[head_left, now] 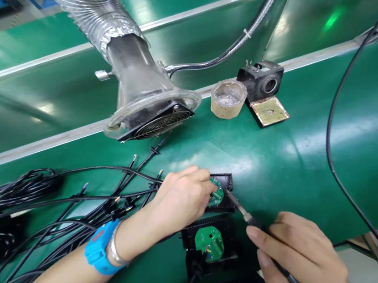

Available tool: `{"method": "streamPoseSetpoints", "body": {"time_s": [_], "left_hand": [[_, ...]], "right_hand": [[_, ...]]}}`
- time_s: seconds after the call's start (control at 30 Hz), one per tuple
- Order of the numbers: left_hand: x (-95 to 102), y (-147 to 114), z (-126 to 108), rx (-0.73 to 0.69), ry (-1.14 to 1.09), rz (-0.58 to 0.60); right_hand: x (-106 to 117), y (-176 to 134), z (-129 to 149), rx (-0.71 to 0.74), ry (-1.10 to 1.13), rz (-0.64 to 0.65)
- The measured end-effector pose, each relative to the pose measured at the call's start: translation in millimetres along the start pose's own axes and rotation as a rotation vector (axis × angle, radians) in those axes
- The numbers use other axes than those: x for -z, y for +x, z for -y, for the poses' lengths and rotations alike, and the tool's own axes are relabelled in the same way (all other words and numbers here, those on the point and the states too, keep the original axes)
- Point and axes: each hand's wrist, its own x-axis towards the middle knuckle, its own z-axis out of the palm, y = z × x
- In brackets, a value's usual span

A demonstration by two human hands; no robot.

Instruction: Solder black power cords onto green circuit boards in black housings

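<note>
My right hand (298, 260) grips a soldering iron (251, 219) by its dark handle. The metal tip reaches left to the edge of the upper black housing (227, 181). At that housing, my left hand (185, 196) has its fingers closed over the green circuit board (217, 194); what they pinch, if anything, is hidden. Nearer to me lies a second black housing (191, 259) with another green circuit board (209, 242). Coloured wire ends show on this board, and a black cable runs out of its lower side.
Black cables (97, 213) with bared coloured ends lie bundled on the left of the green bench (296, 164). A fume extraction hood (152, 100) hangs above. A solder-flecked round pot (227, 99) stands beside the iron stand (263, 79) with its sponge tray (270, 111). A black cord (330, 131) loops at right.
</note>
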Motion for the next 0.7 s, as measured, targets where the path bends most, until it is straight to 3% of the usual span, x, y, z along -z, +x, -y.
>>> {"method": "streamPoseSetpoints", "body": {"time_s": [0.13, 0.23, 0.33, 0.43, 0.57, 0.7], "left_hand": [[2.1, 1, -2, 0.024, 0.01, 0.004], [3.6, 1, -5, 0.023, -0.011, 0.047], [3.3, 1, -7, 0.014, -0.012, 0.067], [6.6, 0, -8, 0.018, 0.012, 0.062], [27.4, -13, 0, 0.017, -0.073, 0.051], [56.7, -40, 26, 0.062, -0.249, -0.059]], "right_hand": [[1, 6, -3, 0.008, -0.036, -0.082], [-8, 5, -7, -0.087, -0.068, -0.118], [-23, 4, -10, -0.161, -0.046, -0.098], [-37, 8, -10, -0.08, -0.053, -0.015], [-47, 14, -10, -0.017, -0.042, 0.024], [-48, 15, -13, 0.035, -0.038, 0.008]]}}
